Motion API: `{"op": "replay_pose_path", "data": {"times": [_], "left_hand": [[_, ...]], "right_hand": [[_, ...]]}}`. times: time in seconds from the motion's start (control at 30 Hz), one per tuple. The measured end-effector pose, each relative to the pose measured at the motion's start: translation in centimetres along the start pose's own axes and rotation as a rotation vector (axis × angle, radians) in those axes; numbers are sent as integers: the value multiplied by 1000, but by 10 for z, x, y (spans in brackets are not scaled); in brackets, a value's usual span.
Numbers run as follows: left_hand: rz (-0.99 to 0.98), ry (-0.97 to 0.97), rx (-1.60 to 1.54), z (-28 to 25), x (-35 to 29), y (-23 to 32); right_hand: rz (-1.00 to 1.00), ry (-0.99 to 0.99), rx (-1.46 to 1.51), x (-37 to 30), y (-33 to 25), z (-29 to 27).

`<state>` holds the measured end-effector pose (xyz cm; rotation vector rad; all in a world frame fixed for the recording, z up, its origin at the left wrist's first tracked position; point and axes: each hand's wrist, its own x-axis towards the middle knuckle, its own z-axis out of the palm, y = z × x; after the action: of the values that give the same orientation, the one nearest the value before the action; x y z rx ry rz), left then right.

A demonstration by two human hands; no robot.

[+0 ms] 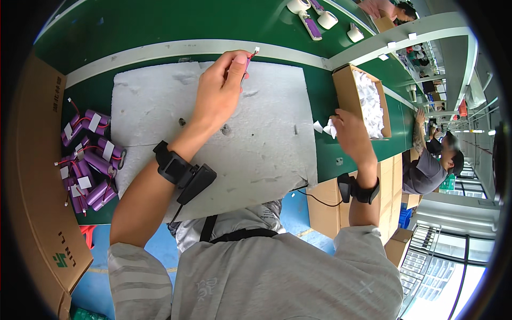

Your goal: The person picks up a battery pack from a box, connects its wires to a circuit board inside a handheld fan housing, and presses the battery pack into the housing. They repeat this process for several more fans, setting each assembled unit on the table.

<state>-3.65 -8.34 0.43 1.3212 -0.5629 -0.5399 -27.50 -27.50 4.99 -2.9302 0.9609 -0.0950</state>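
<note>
My left hand [221, 88] is closed around a small purple battery pack [247, 64] above the far part of a white foam mat [266, 133]. Most of the pack is hidden by the fingers; its thin wires and white connector stick out at the top. On the right, beside an open cardboard box [345, 89], my right hand [353, 137] is closed with its fingertips on a small white paper piece [330, 128]. Another white piece [318, 126] lies next to it on the green table. The box holds a heap of similar white pieces [369, 101].
Several purple battery packs [101, 160] with red and black wires lie piled left of the mat. A tall cardboard box [40, 160] borders the left side. Behind a white rail [160, 52] are white tape rolls [327, 20]. A co-worker [429, 165] sits at the right.
</note>
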Motion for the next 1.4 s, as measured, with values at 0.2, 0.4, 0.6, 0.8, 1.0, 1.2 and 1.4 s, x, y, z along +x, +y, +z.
{"op": "replay_pose_path", "data": {"times": [0.2, 0.4, 0.6, 0.8, 1.0, 1.2, 1.4], "left_hand": [[15, 5, 23, 0, 1, 2], [11, 2, 39, -2, 1, 0], [24, -2, 37, 0, 1, -1], [10, -25, 67, -2, 1, -1], [28, -37, 58, -2, 1, -2], [22, -41, 69, -2, -1, -4], [27, -39, 65, 3, 2, 0]], "right_hand": [[33, -76, 176, -12, -14, 1], [82, 3, 295, -17, -8, -4], [46, -157, 259, -19, -13, 0], [178, -281, 316, -4, -30, -3], [163, -253, 476, 0, -23, 7], [226, -290, 500, 2, -21, 6], [267, 98, 552, 4, 4, -42]]}}
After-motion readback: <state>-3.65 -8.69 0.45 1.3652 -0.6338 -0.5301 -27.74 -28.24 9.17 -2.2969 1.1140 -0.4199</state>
